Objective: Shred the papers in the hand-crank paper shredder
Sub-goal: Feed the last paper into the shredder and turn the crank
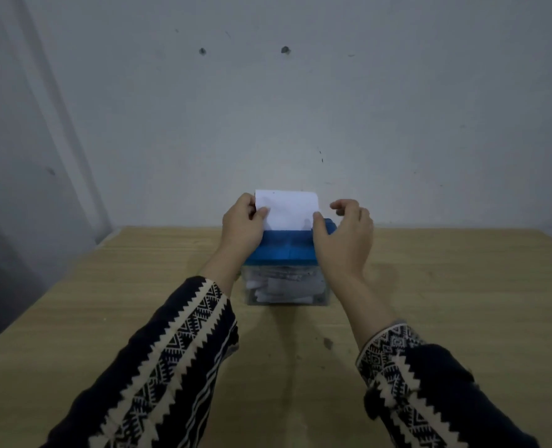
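A small hand-crank shredder [287,250] with a blue lid and a clear bin stands on the wooden table, near the wall. White shreds [281,286] fill the bin. A white sheet of paper [289,208] stands upright in the lid's slot. My left hand [242,227] pinches the sheet's left edge between thumb and fingers. My right hand [345,234] is at the sheet's right side, thumb touching its lower right edge, fingers curled apart above the lid's right end. The crank is hidden behind my right hand.
The wooden table [106,318] runs up to a grey wall [300,108]. Its left edge slants from the back corner toward the near left. My patterned dark sleeves [171,367] cover the near part of the table.
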`<state>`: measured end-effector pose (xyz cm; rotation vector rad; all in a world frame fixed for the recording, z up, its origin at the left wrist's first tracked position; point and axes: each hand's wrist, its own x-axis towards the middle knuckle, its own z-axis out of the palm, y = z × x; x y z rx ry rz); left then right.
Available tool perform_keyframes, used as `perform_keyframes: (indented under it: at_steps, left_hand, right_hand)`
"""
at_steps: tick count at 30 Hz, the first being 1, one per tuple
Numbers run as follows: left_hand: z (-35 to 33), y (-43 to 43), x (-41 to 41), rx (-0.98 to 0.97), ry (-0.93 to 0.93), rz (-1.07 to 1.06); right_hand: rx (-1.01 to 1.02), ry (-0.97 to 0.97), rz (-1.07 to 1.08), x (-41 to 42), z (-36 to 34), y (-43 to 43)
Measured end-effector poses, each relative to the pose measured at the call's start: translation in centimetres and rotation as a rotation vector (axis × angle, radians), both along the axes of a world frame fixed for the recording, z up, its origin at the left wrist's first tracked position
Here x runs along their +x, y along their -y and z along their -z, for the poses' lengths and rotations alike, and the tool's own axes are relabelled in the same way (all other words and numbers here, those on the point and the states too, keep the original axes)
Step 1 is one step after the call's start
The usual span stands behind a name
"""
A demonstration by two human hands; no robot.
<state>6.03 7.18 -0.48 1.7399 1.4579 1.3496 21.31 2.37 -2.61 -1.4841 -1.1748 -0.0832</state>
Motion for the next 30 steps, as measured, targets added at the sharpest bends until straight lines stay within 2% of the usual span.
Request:
perform_keyframes:
  at_steps: [2,6,10,15,17,20,22,27,30]
  left_hand:
    - [0.1,0.4,0.2,0.024,0.02,-0.083]
    - [0.7,1.4,0.4,0.062,0.04,-0.156]
    - [1.0,2.2,-0.4,0.079,0.074,-0.157]
    - [0.4,2.5,-1.3,0.003,0.118,-0.095]
    - [0.3,2.6,-1.9,-0.06,0.153,-0.091]
    - [-0.4,2.8,-3.3,-0.173,0.343,-0.026]
    - [-1.1,2.8,-4.1,-0.166,0.36,0.001]
    - [-2.0,2.0,-5.3,-0.018,0.38,-0.04]
    - [-2.6,1.6,-5.6,0.052,0.268,-0.049]
  right_hand:
    - [0.037,0.044,0.076,-1.1,0.7,0.8]
    - [-0.056,0.034,0.07,-2.9,1.6,1.5]
    - [-0.078,-0.065,-0.008,-3.1,1.4,1.6]
    - [-0.157,-0.066,-0.1,-3.5,1.2,1.6]
    - [-0.221,-0.067,-0.162,-3.5,0.9,1.4]
    - [-0.36,-0.156,-0.347,-3.9,0.2,1.3]
    - [-0.471,-0.193,-0.4,-4.8,-0.2,1.7]
    - [-0.58,0.052,-0.267,-6.1,-0.7,2.0]
    - [-0.622,0.126,-0.317,-5.1,-1.5,1.7]
